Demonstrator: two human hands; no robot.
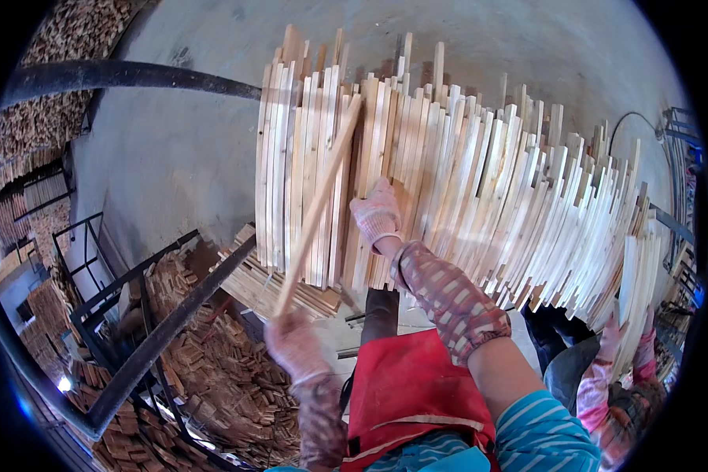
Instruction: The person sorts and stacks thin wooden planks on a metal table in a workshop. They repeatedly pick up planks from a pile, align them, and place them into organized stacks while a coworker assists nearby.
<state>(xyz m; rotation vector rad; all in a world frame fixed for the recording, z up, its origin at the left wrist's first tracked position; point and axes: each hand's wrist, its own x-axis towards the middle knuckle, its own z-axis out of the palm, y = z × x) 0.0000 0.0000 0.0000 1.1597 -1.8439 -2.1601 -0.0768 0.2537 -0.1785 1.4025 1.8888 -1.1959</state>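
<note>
A long, pale wooden strip slants up and away from my left hand, which is closed around its near end. That hand wears a pinkish work glove and is blurred by motion. The strip's far end lies over a wide row of wooden strips laid side by side. My right hand, gloved too, rests on this row just right of a dark gap. Its fingers look curled against the wood, and whatever they pinch is hidden.
Dark metal bars frame the left side, with a heap of short wood pieces below. Shorter strips lie under the row's near left edge. At the far right, a co-worker's gloved hands hold a bundle of strips.
</note>
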